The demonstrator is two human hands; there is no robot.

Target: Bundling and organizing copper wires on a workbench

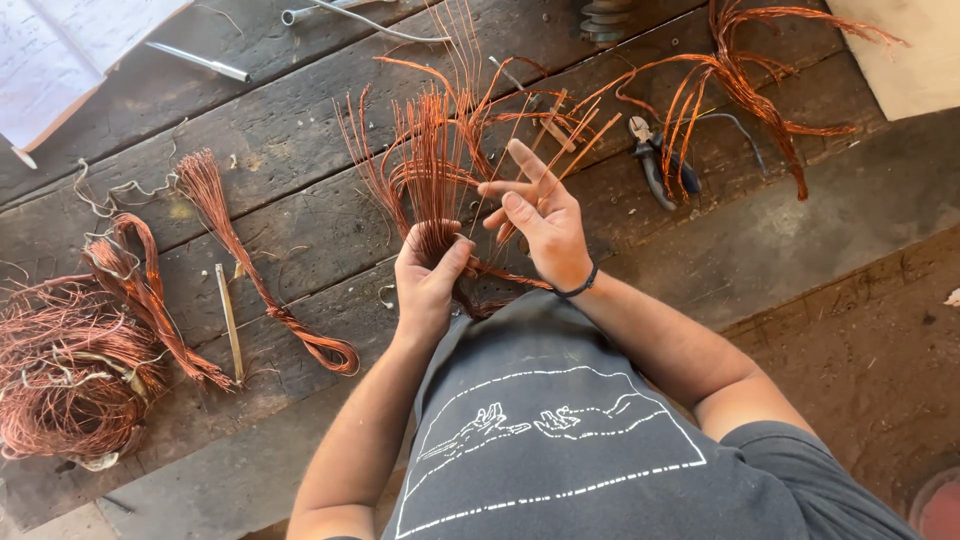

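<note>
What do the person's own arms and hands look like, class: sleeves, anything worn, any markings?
Both forearms are bare, with no gloves on the left hand or the right hand. A thin dark band circles the right wrist. A short dark grey sleeve covers the right upper arm; it belongs to a T-shirt with a white line drawing on it. No rings or watch show.

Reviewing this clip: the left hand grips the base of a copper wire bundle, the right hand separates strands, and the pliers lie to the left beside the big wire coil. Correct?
Not quite. In the head view the pliers lie on the right, beyond the right hand; the wire coil is far left. The left hand does grip the copper wire bundle.
</note>
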